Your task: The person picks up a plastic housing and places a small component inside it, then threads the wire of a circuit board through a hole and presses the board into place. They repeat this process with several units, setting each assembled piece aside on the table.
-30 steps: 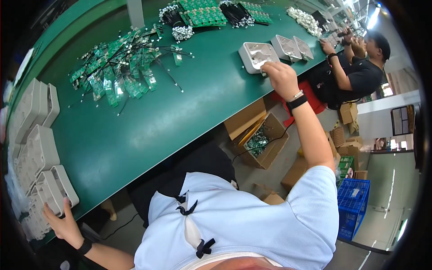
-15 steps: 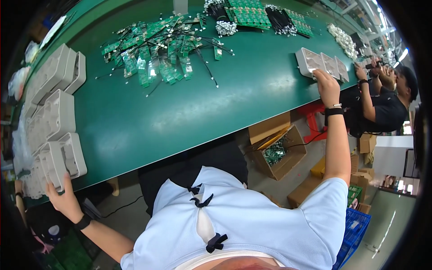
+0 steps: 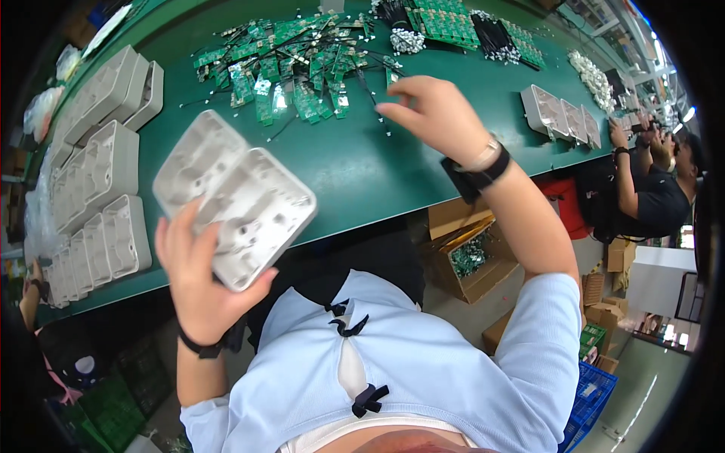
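My left hand point(image 3: 198, 283) grips two light-grey plastic housing shells point(image 3: 264, 204), lifted above the near left part of the table and tilted. The shells overlap, with their hollow, ribbed insides showing; I cannot tell whether they are joined. My right hand point(image 3: 442, 117) hangs over the middle of the table, thumb apart from the fingers, nothing visible in it. Left of it lies a loose pile of green circuit boards point(image 3: 302, 94) with black cables. Another grey housing point(image 3: 547, 112) sits on the table at the right.
Stacked grey housings point(image 3: 109, 170) line the left side of the green table point(image 3: 362, 185). Bundled black cables point(image 3: 495, 38) and stacked boards point(image 3: 445, 26) lie at the back. White connector parts point(image 3: 593, 79) are at the far right, near a co-worker point(image 3: 653, 177). Below stands an open carton point(image 3: 483, 272).
My left hand has picked up the shells from the left row and brought them rightward. My right hand has released the housing at the right and moved left.
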`<state>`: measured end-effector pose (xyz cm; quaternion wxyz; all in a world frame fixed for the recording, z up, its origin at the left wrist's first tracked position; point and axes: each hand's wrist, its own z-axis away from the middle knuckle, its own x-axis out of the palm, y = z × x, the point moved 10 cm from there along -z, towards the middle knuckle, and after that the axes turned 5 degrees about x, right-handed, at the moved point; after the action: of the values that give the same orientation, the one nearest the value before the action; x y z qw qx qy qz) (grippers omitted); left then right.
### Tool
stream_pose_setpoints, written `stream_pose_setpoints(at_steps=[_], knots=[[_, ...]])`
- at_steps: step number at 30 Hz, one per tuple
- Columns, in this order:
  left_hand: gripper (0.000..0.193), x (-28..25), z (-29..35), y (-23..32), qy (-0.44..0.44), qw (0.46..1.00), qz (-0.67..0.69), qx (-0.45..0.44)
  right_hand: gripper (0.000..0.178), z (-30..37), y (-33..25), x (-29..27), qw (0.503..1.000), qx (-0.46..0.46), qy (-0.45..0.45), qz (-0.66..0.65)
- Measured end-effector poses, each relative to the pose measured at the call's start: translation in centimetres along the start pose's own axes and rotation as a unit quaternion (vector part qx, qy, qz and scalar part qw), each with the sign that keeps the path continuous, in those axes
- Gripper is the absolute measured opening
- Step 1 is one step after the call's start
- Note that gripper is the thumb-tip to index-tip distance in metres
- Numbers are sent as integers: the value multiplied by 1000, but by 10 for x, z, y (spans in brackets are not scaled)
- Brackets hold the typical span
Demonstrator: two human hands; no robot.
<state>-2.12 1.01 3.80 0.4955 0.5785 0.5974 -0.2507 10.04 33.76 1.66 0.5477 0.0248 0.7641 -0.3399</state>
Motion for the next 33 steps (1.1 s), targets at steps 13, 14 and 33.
stream_pose_setpoints(at_steps=[13,14,33], knots=[[72,43,2,-7,-22,999,-14,-28,17,7,-8,54,538,157,-240,-793],[72,43,1,-6,-21,999,-13,-31,17,15,-9,59,538,158,-243,-791],[94,40,-24,17,-1,994,105,-39,13,45,-26,58,692,108,-47,-712]])
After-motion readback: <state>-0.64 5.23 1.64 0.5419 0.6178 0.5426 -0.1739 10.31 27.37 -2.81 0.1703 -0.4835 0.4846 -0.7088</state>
